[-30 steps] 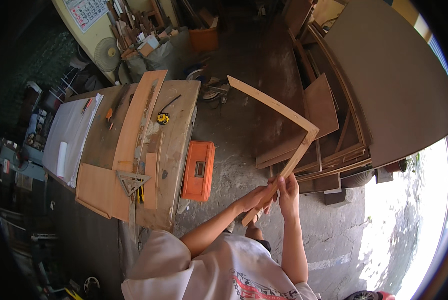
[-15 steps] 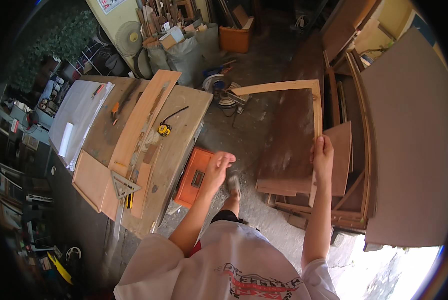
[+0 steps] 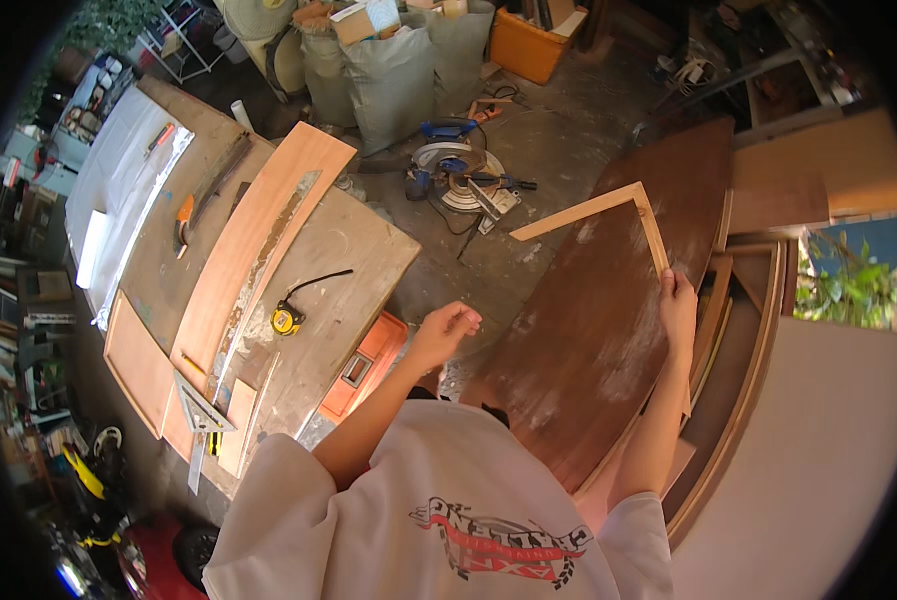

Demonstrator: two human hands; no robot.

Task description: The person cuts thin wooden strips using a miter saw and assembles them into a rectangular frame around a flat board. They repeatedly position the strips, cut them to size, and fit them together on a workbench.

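Off the L-shaped wooden frame [image 3: 651, 230] it held a second ago, the left hand [image 3: 448, 335] hangs apparently empty, half-curled, left of the grip, in the head view. The right hand [image 3: 679, 302] clasps one leg, corner beyond; likely light, stiff, best held near the joint.

Workbench [image 3: 368, 255], left side: long wood plank [image 3: 230, 250], yellow tape measure [image 3: 286, 319] with strip pulled out, rimmed wood panel [image 3: 140, 365], orange-handled tool [image 3: 184, 222], white sheet [image 3: 128, 165] at far-left end, white roll [image 3: 92, 250] lying on sheet. Concrete floor [image 3: 558, 125]: blue-and-grey miter saw [image 3: 453, 180], grey stuffed sacks [image 3: 388, 95], orange bin [image 3: 528, 45] behind.
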